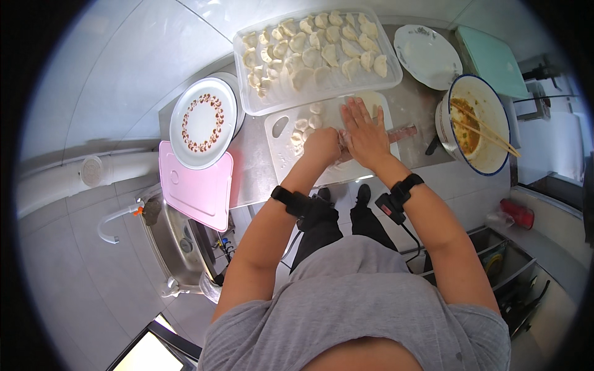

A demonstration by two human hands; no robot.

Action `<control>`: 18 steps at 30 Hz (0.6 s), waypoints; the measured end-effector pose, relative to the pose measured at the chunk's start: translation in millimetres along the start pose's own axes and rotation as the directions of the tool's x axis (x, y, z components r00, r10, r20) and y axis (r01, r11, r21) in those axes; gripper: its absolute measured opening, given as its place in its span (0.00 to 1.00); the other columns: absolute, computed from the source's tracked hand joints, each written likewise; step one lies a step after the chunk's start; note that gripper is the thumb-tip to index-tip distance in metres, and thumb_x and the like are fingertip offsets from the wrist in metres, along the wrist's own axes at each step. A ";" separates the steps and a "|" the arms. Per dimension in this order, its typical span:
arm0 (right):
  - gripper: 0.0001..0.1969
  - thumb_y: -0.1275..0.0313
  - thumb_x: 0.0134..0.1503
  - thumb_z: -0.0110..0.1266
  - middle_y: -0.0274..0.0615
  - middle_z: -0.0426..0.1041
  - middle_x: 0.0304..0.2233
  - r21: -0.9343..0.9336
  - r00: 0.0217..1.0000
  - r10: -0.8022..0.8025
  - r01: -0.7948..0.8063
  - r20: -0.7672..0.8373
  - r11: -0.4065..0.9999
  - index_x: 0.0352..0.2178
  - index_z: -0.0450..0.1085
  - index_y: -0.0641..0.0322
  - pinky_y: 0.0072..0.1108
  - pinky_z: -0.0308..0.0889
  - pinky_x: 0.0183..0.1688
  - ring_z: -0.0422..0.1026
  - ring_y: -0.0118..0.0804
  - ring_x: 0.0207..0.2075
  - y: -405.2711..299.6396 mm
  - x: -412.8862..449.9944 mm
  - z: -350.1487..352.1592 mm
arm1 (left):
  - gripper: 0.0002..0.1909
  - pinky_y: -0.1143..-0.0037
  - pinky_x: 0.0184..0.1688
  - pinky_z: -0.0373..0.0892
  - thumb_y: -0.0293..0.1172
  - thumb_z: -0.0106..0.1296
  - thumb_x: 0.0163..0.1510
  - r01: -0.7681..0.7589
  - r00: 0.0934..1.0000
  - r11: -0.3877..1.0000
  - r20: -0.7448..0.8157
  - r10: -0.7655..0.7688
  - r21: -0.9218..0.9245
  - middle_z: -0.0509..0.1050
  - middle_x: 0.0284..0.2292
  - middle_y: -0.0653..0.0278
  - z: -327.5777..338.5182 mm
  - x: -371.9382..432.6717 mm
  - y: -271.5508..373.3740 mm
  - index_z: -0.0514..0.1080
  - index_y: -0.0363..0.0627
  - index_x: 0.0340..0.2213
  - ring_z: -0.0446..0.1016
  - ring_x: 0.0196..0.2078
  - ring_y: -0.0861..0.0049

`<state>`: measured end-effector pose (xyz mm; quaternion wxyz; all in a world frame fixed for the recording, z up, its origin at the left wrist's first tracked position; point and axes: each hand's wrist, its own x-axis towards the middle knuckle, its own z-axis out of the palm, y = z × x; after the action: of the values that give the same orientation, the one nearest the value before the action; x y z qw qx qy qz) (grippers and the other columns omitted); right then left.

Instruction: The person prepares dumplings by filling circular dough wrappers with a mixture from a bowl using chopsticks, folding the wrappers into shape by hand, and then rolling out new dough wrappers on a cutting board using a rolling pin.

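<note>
My right hand (365,134) lies flat, palm down and fingers together, on a wooden rolling pin (402,133) over the white cutting board (287,160). Beside it my left hand (322,147) is curled near the pin's other part; what its fingers hold is hidden. Several small pieces of dough (301,124) lie on the board to the left of my hands, with flour around them. Beyond the board a clear plastic tray (320,95) holds rows of folded dumplings (312,56).
An enamel bowl (443,111) with filling and chopsticks (492,134) stands right, near a white plate (429,58) and a pale green lid or board (494,60). At left, a patterned plate (203,123) overlaps a pink lid (197,188). A sink (174,250) lies below it.
</note>
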<state>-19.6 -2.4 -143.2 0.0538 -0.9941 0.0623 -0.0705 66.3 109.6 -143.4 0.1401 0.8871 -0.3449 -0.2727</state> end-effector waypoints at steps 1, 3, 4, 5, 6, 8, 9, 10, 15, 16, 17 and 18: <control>0.26 0.61 0.50 0.40 0.44 0.48 0.54 -0.016 1.000 -0.003 0.003 0.025 1.000 0.49 0.53 0.62 0.44 0.41 0.53 0.44 0.39 0.57 -1.8 -1.0 -0.5 | 0.09 0.68 0.31 0.66 0.33 0.50 0.38 0.003 1.000 1.000 0.001 -0.003 0.000 0.71 0.22 0.52 2.8 -1.1 -6.1 0.70 0.39 0.21 0.70 0.27 0.57; 0.26 0.62 0.50 0.40 0.44 0.48 0.54 0.036 0.998 -0.032 0.029 0.059 0.999 0.49 0.53 0.62 0.44 0.40 0.53 0.44 0.39 0.57 -7.1 -32.2 -5.1 | 0.09 0.68 0.31 0.66 0.33 0.50 0.38 -0.103 0.992 0.994 -0.078 0.100 -0.033 0.71 0.22 0.52 5.3 -3.0 -18.0 0.70 0.39 0.21 0.70 0.27 0.57; 0.25 0.62 0.50 0.40 0.44 0.48 0.54 0.086 0.995 -0.055 0.048 0.088 0.995 0.49 0.53 0.62 0.44 0.40 0.53 0.44 0.39 0.57 -7.5 -45.3 -8.2 | 0.09 0.68 0.31 0.66 0.33 0.50 0.38 -0.103 0.992 0.994 -0.080 0.100 -0.035 0.71 0.22 0.52 3.0 -4.1 -21.1 0.70 0.39 0.21 0.70 0.27 0.57; 0.25 0.62 0.50 0.40 0.44 0.48 0.54 0.085 0.994 -0.059 0.052 0.089 0.995 0.49 0.53 0.62 0.44 0.40 0.53 0.44 0.39 0.57 -7.3 -48.6 -9.8 | 0.08 0.67 0.31 0.66 0.32 0.49 0.38 -0.089 0.995 0.992 -0.045 0.086 -0.085 0.71 0.22 0.52 0.7 -5.8 -24.8 0.70 0.40 0.21 0.70 0.27 0.58; 0.25 0.62 0.50 0.40 0.44 0.48 0.54 0.098 0.993 -0.064 0.054 0.103 0.994 0.49 0.53 0.62 0.44 0.40 0.53 0.43 0.39 0.57 -6.0 -50.9 -11.8 | 0.08 0.67 0.31 0.66 0.32 0.49 0.39 -0.081 0.997 0.988 -0.008 0.080 -0.131 0.71 0.22 0.52 -3.0 -6.5 -23.4 0.70 0.40 0.20 0.70 0.27 0.58; 0.25 0.62 0.50 0.40 0.43 0.48 0.54 0.111 0.991 -0.068 0.055 0.116 0.992 0.49 0.53 0.62 0.44 0.40 0.53 0.43 0.39 0.57 -3.5 -40.3 -11.5 | 0.07 0.67 0.31 0.66 0.32 0.49 0.39 -0.101 0.994 0.992 0.031 0.104 -0.079 0.70 0.22 0.52 -7.0 -7.4 -17.4 0.70 0.40 0.20 0.70 0.28 0.59; 0.26 0.61 0.50 0.40 0.42 0.48 0.54 0.063 0.995 -0.037 0.032 0.093 0.997 0.49 0.53 0.62 0.45 0.40 0.53 0.43 0.39 0.57 -0.3 -20.7 -7.7 | 0.07 0.67 0.31 0.65 0.31 0.49 0.39 -0.122 0.990 0.992 0.073 0.124 -0.025 0.70 0.22 0.52 -10.7 -7.5 -10.7 0.70 0.41 0.20 0.70 0.28 0.59; 0.26 0.61 0.50 0.40 0.42 0.47 0.55 0.019 0.997 -0.007 0.006 0.073 1.000 0.49 0.53 0.62 0.45 0.40 0.53 0.43 0.39 0.57 0.9 -6.6 -3.9 | 0.07 0.67 0.31 0.65 0.31 0.49 0.39 -0.125 0.989 0.992 0.079 0.126 -0.020 0.70 0.22 0.52 -13.2 -5.9 -2.2 0.70 0.41 0.20 0.70 0.28 0.59; 0.26 0.61 0.50 0.40 0.41 0.47 0.55 0.024 0.998 0.006 -0.007 0.062 1.000 0.50 0.52 0.62 0.46 0.40 0.53 0.42 0.39 0.57 -1.7 -16.7 0.3 | 0.07 0.66 0.31 0.65 0.32 0.49 0.39 -0.087 0.996 0.996 -0.018 0.088 0.028 0.71 0.22 0.52 -4.2 -3.6 -4.0 0.71 0.42 0.22 0.70 0.28 0.58; 0.26 0.62 0.50 0.40 0.41 0.47 0.55 0.057 0.994 -0.026 0.020 0.106 0.998 0.50 0.52 0.62 0.46 0.39 0.53 0.42 0.39 0.57 -4.9 -30.1 -3.4 | 0.07 0.66 0.31 0.65 0.32 0.49 0.39 -0.080 0.996 0.996 -0.025 0.081 0.026 0.71 0.22 0.52 1.9 -5.1 -13.1 0.71 0.42 0.22 0.70 0.28 0.58; 0.26 0.62 0.50 0.40 0.41 0.47 0.55 0.057 0.994 -0.037 0.031 0.105 0.998 0.50 0.52 0.62 0.46 0.39 0.53 0.42 0.39 0.57 -7.6 -40.5 -8.5 | 0.07 0.66 0.30 0.65 0.31 0.49 0.39 -0.079 0.989 0.997 -0.128 0.078 -0.009 0.71 0.22 0.52 8.3 -7.4 -22.1 0.71 0.42 0.21 0.70 0.28 0.59; 0.26 0.61 0.50 0.40 0.41 0.47 0.55 0.064 0.991 -0.038 0.030 0.131 0.998 0.50 0.52 0.62 0.46 0.40 0.53 0.42 0.39 0.57 -7.7 -51.7 -13.9 | 0.06 0.67 0.30 0.66 0.31 0.49 0.38 -0.092 0.972 0.995 -0.222 0.081 -0.040 0.71 0.22 0.52 8.5 -9.0 -23.3 0.71 0.42 0.21 0.70 0.27 0.59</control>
<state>-71.5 10.7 -135.5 0.0873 -0.9954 0.0395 -0.0074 68.3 132.1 -157.0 0.2115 0.8922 -0.3588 -0.1749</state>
